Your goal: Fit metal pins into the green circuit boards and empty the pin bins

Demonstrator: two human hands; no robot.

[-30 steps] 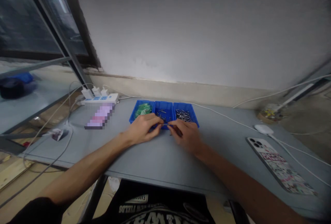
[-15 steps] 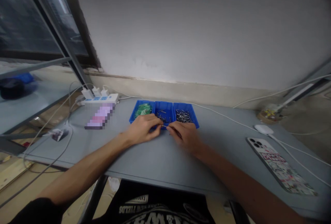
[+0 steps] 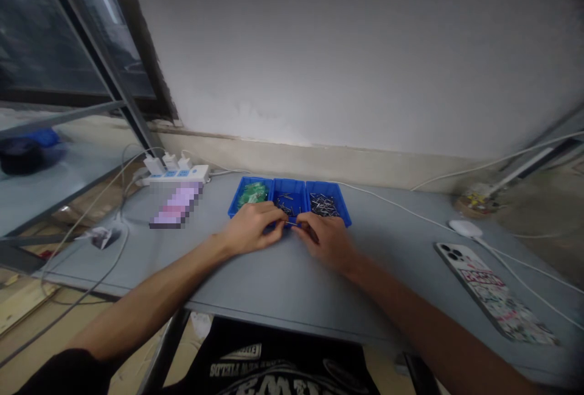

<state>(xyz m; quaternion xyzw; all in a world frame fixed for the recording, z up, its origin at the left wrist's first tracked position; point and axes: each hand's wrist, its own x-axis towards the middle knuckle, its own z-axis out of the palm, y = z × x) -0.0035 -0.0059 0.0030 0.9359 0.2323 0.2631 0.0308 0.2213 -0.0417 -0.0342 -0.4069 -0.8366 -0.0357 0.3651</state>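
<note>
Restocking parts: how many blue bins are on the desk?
3, in a row: left bin, green parts; middle bin, metal pins; right bin, darker metal pins.

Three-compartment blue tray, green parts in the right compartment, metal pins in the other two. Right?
No: the green parts sit in the left compartment of the blue tray, not the right, as the head view shows. The metal pins are in the other two.

Dim, soft daylight enters through the window [image 3: 59,30] at ten o'clock; faint shadows lie under the hands [image 3: 250,227]; the picture's edges bend and darken.
</note>
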